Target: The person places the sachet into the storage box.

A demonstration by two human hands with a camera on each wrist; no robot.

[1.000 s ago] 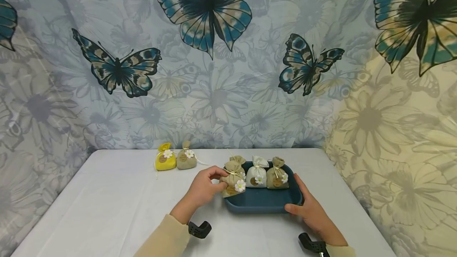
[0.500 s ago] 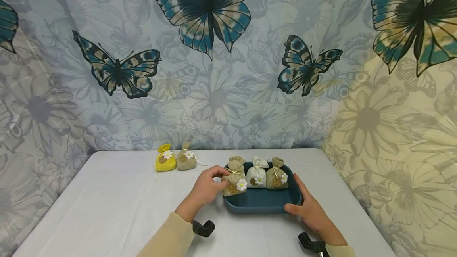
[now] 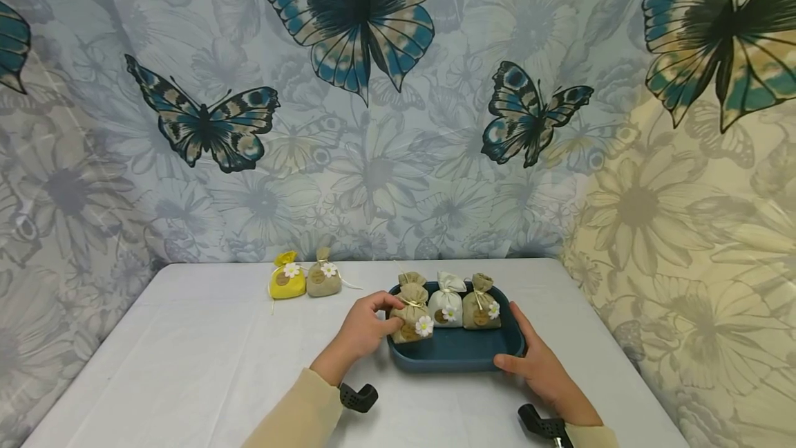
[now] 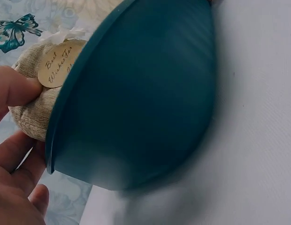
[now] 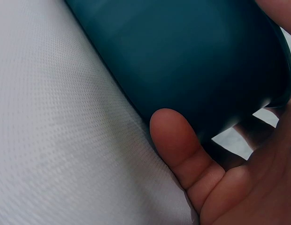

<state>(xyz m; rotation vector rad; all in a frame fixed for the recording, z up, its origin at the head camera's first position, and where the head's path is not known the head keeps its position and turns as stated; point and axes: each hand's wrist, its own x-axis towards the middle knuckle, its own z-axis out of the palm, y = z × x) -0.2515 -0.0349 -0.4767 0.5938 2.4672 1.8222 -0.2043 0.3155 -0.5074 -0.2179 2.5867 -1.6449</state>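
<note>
My left hand (image 3: 367,327) pinches a beige drawstring sachet (image 3: 410,314) between thumb and fingers at the left end of a blue tray (image 3: 460,358). The sachet carries a white flower and a round tag; in the left wrist view the tag (image 4: 56,65) shows handwriting above the tray's wall. My right hand (image 3: 546,368) grips the tray's right end, thumb at the front corner and fingers along the side. Along the tray's back stand a white sachet (image 3: 446,306), a brownish sachet (image 3: 481,310) and another beige sachet (image 3: 410,278), mostly hidden behind the held one.
A yellow sachet (image 3: 288,282) and a grey-beige sachet (image 3: 323,280) stand side by side at the back left of the white-covered table (image 3: 186,358). A butterfly-print cloth (image 3: 373,178) hangs right behind the table.
My left hand has moved slightly right with the beige sachet, from the tray's left rim to over its inside. The right hand keeps its grip on the tray.
</note>
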